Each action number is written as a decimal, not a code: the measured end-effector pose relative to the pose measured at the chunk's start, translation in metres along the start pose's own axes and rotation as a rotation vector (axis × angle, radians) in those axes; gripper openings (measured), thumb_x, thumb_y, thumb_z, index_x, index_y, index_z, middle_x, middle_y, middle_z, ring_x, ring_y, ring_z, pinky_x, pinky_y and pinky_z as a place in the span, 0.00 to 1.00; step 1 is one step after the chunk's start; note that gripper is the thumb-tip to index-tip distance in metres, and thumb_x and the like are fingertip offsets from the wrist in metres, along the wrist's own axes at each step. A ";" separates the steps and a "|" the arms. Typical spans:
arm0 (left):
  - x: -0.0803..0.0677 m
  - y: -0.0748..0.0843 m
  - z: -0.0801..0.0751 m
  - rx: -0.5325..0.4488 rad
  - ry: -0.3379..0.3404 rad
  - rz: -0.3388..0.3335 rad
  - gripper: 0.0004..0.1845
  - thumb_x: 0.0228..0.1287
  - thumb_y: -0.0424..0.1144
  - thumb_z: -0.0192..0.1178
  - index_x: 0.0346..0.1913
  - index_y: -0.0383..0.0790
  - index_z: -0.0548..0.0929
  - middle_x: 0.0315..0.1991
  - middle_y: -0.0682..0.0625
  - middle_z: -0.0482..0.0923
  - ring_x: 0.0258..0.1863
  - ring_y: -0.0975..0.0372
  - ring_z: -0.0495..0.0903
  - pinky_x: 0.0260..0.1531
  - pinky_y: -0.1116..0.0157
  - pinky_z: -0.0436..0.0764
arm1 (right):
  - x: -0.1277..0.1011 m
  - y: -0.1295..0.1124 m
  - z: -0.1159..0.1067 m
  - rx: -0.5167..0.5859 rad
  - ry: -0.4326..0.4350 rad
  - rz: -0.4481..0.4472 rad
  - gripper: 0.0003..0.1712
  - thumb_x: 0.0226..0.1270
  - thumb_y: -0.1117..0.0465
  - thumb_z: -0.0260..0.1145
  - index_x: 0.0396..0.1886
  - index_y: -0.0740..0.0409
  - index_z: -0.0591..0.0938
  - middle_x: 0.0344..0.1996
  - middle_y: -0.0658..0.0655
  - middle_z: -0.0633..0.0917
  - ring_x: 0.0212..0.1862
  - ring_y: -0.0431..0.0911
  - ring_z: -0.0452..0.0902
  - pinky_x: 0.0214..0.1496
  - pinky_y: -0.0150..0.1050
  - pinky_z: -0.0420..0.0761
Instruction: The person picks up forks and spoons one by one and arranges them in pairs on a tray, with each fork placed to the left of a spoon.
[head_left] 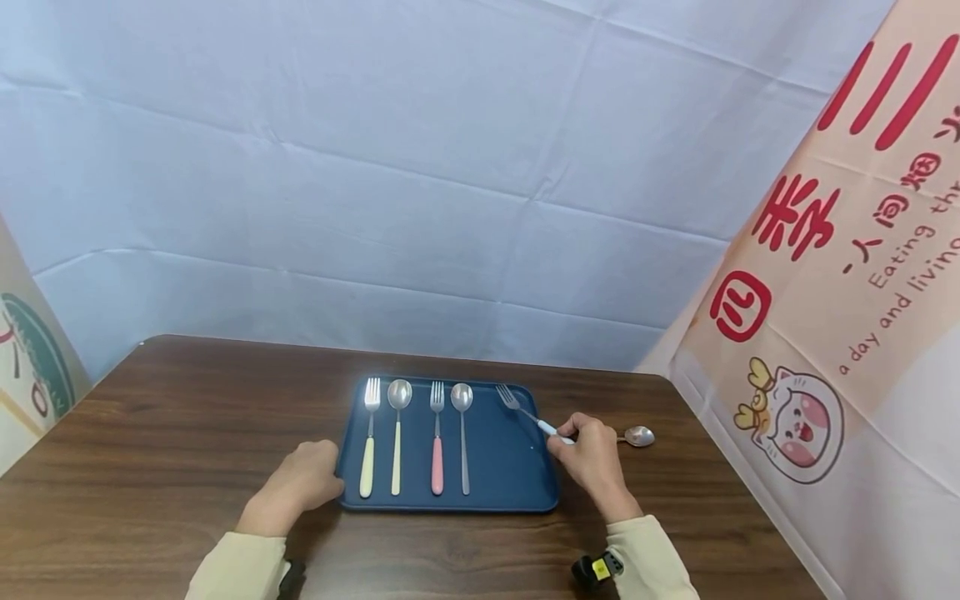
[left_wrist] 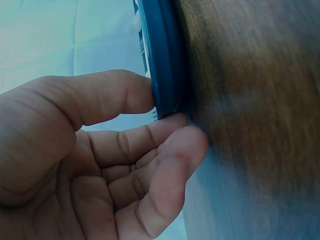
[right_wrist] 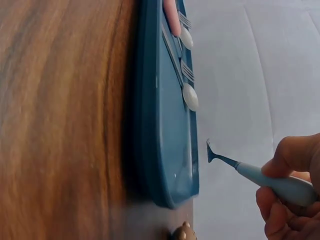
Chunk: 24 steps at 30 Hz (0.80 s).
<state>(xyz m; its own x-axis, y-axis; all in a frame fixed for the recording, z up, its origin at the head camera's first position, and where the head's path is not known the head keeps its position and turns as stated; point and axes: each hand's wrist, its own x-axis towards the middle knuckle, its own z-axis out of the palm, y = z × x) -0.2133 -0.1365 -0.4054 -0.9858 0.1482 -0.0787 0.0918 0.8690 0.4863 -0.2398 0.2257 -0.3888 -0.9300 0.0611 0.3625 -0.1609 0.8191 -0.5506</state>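
Observation:
My right hand [head_left: 594, 457] pinches a fork by its light blue handle [right_wrist: 250, 173]. The fork's tines [head_left: 508, 397] appear over the right part of a dark blue tray [head_left: 498, 471]; in the right wrist view they stand clear of its surface. At the tray's near left corner, my left hand [head_left: 300, 479] holds the edge between thumb [left_wrist: 125, 92] and fingers. Side by side on the tray lie a yellow-handled fork [head_left: 367, 467], a pale yellow-handled spoon [head_left: 397, 458], a pink-handled fork [head_left: 437, 467] and a silver-coloured spoon [head_left: 464, 458].
Another spoon [head_left: 640, 436] lies on the brown wooden table [head_left: 187, 417] right of the tray, its handle hidden behind my right hand. A pale cloth [head_left: 375, 167] hangs behind the table. A printed banner [head_left: 862, 250] runs along the right side.

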 end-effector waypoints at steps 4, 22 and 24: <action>0.000 0.001 0.000 -0.001 -0.003 -0.006 0.03 0.46 0.28 0.57 0.24 0.32 0.73 0.17 0.46 0.67 0.16 0.58 0.68 0.18 0.64 0.66 | -0.001 -0.005 0.004 -0.001 -0.012 0.001 0.04 0.47 0.69 0.67 0.25 0.62 0.80 0.17 0.53 0.77 0.15 0.41 0.66 0.15 0.34 0.66; 0.000 0.000 0.000 0.023 0.015 0.011 0.05 0.46 0.28 0.58 0.23 0.33 0.72 0.18 0.47 0.67 0.17 0.58 0.68 0.18 0.63 0.67 | -0.001 -0.017 0.018 -0.189 -0.328 -0.049 0.06 0.53 0.68 0.66 0.30 0.56 0.78 0.13 0.50 0.71 0.14 0.42 0.64 0.19 0.37 0.65; 0.000 0.001 0.000 0.023 0.015 0.015 0.05 0.46 0.28 0.58 0.22 0.34 0.71 0.17 0.47 0.67 0.17 0.58 0.67 0.18 0.63 0.66 | -0.001 -0.019 0.019 -0.185 -0.367 -0.051 0.06 0.54 0.68 0.66 0.30 0.55 0.78 0.13 0.50 0.71 0.14 0.42 0.64 0.19 0.37 0.65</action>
<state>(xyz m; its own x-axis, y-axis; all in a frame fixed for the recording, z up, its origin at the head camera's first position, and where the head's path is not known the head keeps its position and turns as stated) -0.2130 -0.1361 -0.4052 -0.9863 0.1540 -0.0585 0.1092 0.8773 0.4674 -0.2420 0.1996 -0.3932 -0.9838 -0.1624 0.0758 -0.1791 0.9064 -0.3826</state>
